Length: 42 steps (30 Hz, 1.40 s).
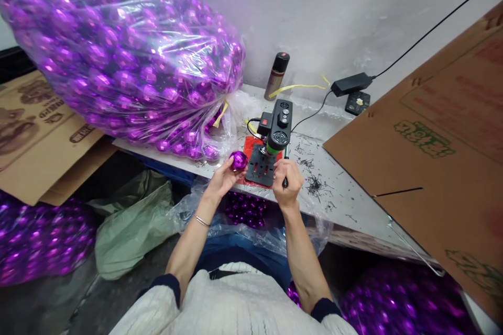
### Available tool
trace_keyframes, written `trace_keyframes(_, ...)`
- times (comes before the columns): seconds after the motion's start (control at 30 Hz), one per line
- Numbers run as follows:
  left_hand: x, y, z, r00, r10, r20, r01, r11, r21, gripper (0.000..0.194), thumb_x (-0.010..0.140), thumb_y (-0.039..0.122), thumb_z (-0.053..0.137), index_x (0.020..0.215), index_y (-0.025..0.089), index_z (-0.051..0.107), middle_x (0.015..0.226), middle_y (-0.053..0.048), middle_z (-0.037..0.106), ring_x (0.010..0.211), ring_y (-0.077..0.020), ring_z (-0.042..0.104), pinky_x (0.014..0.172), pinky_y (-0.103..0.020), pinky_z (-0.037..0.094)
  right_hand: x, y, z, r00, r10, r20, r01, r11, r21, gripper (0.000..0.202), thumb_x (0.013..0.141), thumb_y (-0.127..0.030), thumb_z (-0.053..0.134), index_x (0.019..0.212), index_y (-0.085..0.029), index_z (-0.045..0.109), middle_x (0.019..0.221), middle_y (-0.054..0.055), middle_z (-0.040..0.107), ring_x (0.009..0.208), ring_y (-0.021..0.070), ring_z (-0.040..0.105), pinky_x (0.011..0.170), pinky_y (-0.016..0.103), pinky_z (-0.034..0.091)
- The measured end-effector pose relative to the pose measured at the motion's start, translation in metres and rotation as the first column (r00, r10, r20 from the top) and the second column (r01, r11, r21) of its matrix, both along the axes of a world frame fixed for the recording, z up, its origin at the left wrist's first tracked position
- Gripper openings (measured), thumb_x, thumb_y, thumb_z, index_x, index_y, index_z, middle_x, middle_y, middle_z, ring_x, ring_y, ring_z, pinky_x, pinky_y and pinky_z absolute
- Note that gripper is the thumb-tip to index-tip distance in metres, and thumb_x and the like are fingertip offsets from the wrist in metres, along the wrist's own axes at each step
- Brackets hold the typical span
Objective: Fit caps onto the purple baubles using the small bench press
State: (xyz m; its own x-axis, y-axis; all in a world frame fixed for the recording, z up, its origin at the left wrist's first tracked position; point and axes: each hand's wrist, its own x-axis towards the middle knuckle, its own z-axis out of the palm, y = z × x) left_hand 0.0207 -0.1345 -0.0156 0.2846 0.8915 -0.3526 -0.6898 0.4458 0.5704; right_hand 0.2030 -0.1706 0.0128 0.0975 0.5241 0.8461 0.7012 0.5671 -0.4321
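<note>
The left hand (222, 183) held a shiny purple ball (239, 161) between thumb and fingers, just left of the base plate (258, 166) of a small black machine (280, 120). The right hand (288, 182) was closed around the black lever handle (285, 182) at the machine's right side. Beneath the plate lay a red sheet (251, 143), spread on the pale surface (349, 201). Dark shavings (314, 184) were scattered over the surface to the right of the machine. On the far side stood a spray can (276, 77), slightly tilted in view, with a yellow strip (294, 86) beside it and a black power adapter (351, 84) farther right. A big clear bag (118, 57) packed with purple balls filled the far left, its gathered neck near the machine. To the right rose a large cardboard box (444, 115). On the near side, below the surface's edge, more purple balls (245, 210) lay in clear plastic sheeting (188, 208). At the near left sat a grey-green sack (131, 233).
</note>
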Motion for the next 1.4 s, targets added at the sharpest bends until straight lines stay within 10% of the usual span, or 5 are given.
trace_keyframes(0.23,0.014,-0.003,-0.010,0.994,-0.078,0.081,0.086,0.990,-0.109,0.027,0.096,0.027,0.053,0.109,0.007,0.064,0.096,-0.017,0.076,0.089,-0.0227,0.075,0.080,-0.031,0.062,0.003,0.001,0.005,1.000,-0.007,0.030,0.007,1.000,0.009,0.023,0.096,-0.014,0.043,0.079,-0.021,0.056,0.074,0.003,0.062,0.069,0.0140,0.059,0.064,0.028,0.046)
trace_keyframes(0.47,0.015,-0.005,-0.016,0.979,-0.147,0.142,0.167,0.977,-0.133,0.035,0.097,0.043,0.055,0.103,0.010,0.065,0.088,-0.013,0.073,0.059,-0.0133,0.066,0.049,-0.020,0.051,0.002,0.000,0.004,1.000,-0.006,0.005,0.006,1.000,-0.007,0.024,0.096,-0.017,0.043,0.078,-0.022,0.057,0.073,0.003,0.063,0.070,0.0148,0.061,0.066,0.029,0.048)
trace_keyframes(0.8,0.006,-0.013,-0.019,0.957,-0.120,0.266,0.182,0.958,-0.222,0.030,0.099,0.040,0.052,0.102,0.013,0.065,0.087,-0.010,0.068,0.059,-0.0081,0.058,0.045,-0.014,0.045,0.002,0.000,0.004,1.000,0.002,-0.002,-0.002,1.000,-0.001,0.022,0.096,-0.014,0.044,0.079,-0.022,0.055,0.073,0.002,0.061,0.070,0.0143,0.060,0.066,0.028,0.047)
trace_keyframes(1.1,0.007,-0.011,-0.021,0.937,-0.078,0.340,0.170,0.954,-0.247,0.052,0.097,0.051,0.048,0.116,0.005,0.062,0.087,-0.012,0.069,0.067,-0.0141,0.066,0.066,-0.026,0.059,0.001,-0.001,0.004,1.000,0.007,-0.004,-0.007,1.000,0.000,0.023,0.096,-0.013,0.043,0.079,-0.021,0.056,0.074,0.002,0.061,0.071,0.0142,0.060,0.067,0.029,0.047)
trace_keyframes(1.4,0.031,0.002,-0.032,0.969,0.029,-0.246,-0.021,0.999,0.038,0.038,0.083,0.031,0.074,0.116,0.018,0.061,0.093,-0.004,0.073,0.074,-0.0138,0.070,0.063,-0.021,0.054,0.002,-0.001,0.004,1.000,0.007,0.018,-0.007,1.000,0.009,0.022,0.096,-0.012,0.044,0.079,-0.021,0.055,0.075,0.002,0.061,0.072,0.0140,0.060,0.067,0.028,0.047)
